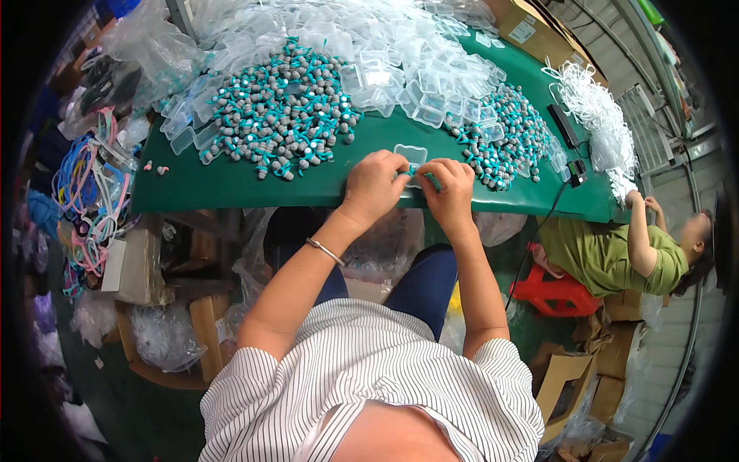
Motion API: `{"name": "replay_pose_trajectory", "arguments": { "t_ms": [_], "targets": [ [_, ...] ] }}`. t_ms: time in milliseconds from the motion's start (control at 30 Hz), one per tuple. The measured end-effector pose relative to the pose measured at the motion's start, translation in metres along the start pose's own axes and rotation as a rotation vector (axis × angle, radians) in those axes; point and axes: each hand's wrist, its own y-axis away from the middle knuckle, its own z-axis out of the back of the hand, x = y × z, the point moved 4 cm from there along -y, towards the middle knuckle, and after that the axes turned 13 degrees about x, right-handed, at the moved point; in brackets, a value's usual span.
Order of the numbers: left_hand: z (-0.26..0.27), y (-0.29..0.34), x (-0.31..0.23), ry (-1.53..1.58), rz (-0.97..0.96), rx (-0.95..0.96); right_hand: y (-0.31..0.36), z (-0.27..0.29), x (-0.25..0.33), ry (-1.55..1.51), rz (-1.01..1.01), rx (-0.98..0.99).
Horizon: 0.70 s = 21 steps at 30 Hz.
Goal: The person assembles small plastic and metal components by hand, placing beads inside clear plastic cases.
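Note:
At the table's near edge, my left hand (376, 183) and my right hand (448, 191) meet with fingers pinched over a small clear plastic tray (411, 152). A bit of teal, which looks like part of an earbud (412, 169), shows between my fingertips; the rest of it is hidden by them. Beyond my left hand lies a large heap of grey and teal earbuds (281, 115). A second heap of the same earbuds (504, 138) spreads to the right of my right hand.
Clear plastic trays (385, 73) pile across the far side of the green table (308, 192). White cables (593, 108) and a black bar-shaped device (563, 125) lie at the right. A co-worker (616, 258) sits there beside a red stool (554, 291). Cardboard boxes (173, 339) stand below.

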Motion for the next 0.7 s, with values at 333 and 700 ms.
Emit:
{"name": "replay_pose_trajectory", "arguments": {
  "t_ms": [333, 700],
  "targets": [
    [-0.003, 0.017, -0.005, -0.140, -0.124, 0.003, -0.010, 0.009, -0.002, -0.048, -0.005, 0.044],
    [0.002, 0.020, -0.008, -0.090, -0.043, -0.029, -0.006, 0.001, 0.004, -0.298, 0.071, 0.224]
  ]
}}
